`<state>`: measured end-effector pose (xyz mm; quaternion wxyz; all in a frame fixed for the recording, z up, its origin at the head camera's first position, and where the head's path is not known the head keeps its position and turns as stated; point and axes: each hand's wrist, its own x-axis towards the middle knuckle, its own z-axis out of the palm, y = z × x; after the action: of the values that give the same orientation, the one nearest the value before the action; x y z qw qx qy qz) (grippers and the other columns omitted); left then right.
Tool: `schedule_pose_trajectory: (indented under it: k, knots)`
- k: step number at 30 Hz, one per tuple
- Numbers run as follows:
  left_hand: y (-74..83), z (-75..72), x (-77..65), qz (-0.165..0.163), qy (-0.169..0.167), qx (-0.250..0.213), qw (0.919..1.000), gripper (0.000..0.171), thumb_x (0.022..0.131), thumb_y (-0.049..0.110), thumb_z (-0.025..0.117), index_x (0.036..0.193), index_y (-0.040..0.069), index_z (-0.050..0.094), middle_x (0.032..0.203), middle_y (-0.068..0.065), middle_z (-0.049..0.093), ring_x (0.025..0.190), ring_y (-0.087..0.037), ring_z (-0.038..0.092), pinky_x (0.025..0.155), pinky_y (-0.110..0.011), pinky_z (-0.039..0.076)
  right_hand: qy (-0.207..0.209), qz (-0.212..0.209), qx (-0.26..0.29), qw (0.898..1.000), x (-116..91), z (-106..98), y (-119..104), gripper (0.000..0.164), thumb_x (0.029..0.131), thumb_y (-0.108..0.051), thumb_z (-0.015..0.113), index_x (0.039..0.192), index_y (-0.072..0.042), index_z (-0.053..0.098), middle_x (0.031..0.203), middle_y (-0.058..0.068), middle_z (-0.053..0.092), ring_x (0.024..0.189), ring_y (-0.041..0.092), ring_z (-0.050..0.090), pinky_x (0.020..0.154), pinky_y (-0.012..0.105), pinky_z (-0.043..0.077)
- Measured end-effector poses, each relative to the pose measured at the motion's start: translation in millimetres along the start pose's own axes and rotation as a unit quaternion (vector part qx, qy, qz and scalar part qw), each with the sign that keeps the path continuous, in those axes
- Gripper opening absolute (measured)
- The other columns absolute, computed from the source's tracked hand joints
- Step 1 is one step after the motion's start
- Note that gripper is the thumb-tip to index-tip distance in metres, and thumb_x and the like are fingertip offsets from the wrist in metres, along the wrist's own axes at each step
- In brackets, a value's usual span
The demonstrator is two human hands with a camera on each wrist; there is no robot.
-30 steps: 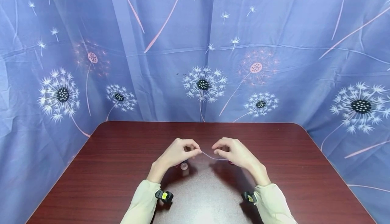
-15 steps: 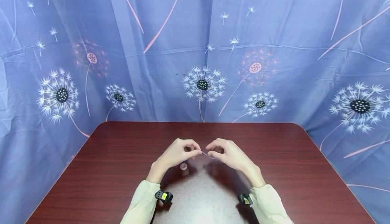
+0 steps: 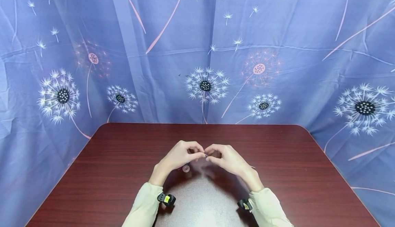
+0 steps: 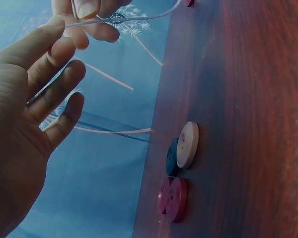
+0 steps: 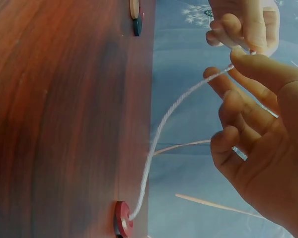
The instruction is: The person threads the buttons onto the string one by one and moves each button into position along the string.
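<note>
Over the reddish surface (image 3: 293, 172), left hand (image 3: 179, 155) and right hand (image 3: 229, 160) pinch the pale cord (image 5: 160, 128); each grip wants light, even pressure.

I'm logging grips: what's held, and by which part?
The left hand pinches a thin, whitish, twisted cord near one end; whether the right hand grips it too is unclear.

2 hands (image 3: 180, 154), 1 cord (image 5: 162, 123), 5+ buttons (image 4: 188, 145) show.
</note>
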<state>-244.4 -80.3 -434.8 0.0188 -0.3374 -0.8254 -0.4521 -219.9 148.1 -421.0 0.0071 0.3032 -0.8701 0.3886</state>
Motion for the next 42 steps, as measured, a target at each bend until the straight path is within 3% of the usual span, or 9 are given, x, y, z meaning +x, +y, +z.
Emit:
schedule_pose_trajectory:
  k: [7,15,21,27,36,42]
  knots:
    - [0.6,-0.1,-1.1,0.003,0.006,0.015,0.9999,0.006,0.088,0.035,0.074,0.090,0.030,0.072,0.065,0.015,0.062,0.059,-0.010,0.064,0.060,-0.023,0.051,0.015,0.003,-0.006,1.000,0.1,1.4,0.9,0.010,0.092,-0.016,0.069,0.099,-0.022,0.071,0.080,0.002,0.072,0.065,0.005,0.061,0.061,0.021,0.049]
    - [-1.8,-0.1,-3.1,-0.001,0.010,0.042,0.9991,0.006,0.087,0.035,0.076,0.088,0.031,0.072,0.066,0.018,0.061,0.060,0.000,0.058,0.061,-0.022,0.050,0.050,-0.016,-0.049,0.997,-0.6,2.7,1.4,0.010,0.091,-0.016,0.071,0.098,-0.022,0.073,0.082,-0.013,0.067,0.070,0.002,0.058,0.065,0.021,0.049]
    - [-5.6,-0.3,-2.4,-0.004,0.001,0.051,0.9987,0.013,0.087,0.037,0.076,0.094,0.027,0.073,0.079,0.018,0.066,0.073,0.000,0.060,0.069,-0.022,0.051,0.064,-0.013,-0.063,0.996,-1.5,2.2,2.2,0.008,0.091,-0.017,0.071,0.097,-0.021,0.074,0.083,-0.014,0.067,0.073,0.005,0.060,0.068,0.026,0.050]
    - [-13.8,-0.8,-1.7,-0.008,-0.004,0.048,0.9988,0.017,0.087,0.033,0.076,0.098,0.021,0.073,0.085,0.015,0.068,0.079,-0.001,0.062,0.074,-0.025,0.052,0.064,-0.005,-0.071,0.995,-1.3,-0.5,0.9,0.006,0.091,-0.020,0.071,0.097,-0.019,0.074,0.081,-0.014,0.065,0.069,0.003,0.056,0.064,0.021,0.046]
    - [-22.9,-0.6,-3.0,-0.046,-0.041,0.053,0.9967,0.010,0.089,0.031,0.075,0.098,0.029,0.071,0.085,0.018,0.066,0.079,-0.001,0.062,0.074,-0.023,0.052,0.063,-0.001,-0.075,0.995,-0.9,-1.9,1.1,0.005,0.091,-0.020,0.072,0.094,-0.023,0.073,0.079,-0.016,0.064,0.067,0.000,0.054,0.062,0.020,0.045]
    - [-25.7,-2.0,-5.2,-0.050,-0.059,0.052,0.9957,0.015,0.089,0.025,0.074,0.102,0.017,0.073,0.088,0.013,0.067,0.081,-0.002,0.063,0.077,-0.024,0.052,0.063,-0.001,-0.073,0.995,-0.8,-1.7,1.9,0.005,0.090,-0.020,0.072,0.095,-0.021,0.074,0.080,-0.015,0.065,0.069,0.000,0.055,0.064,0.020,0.046]
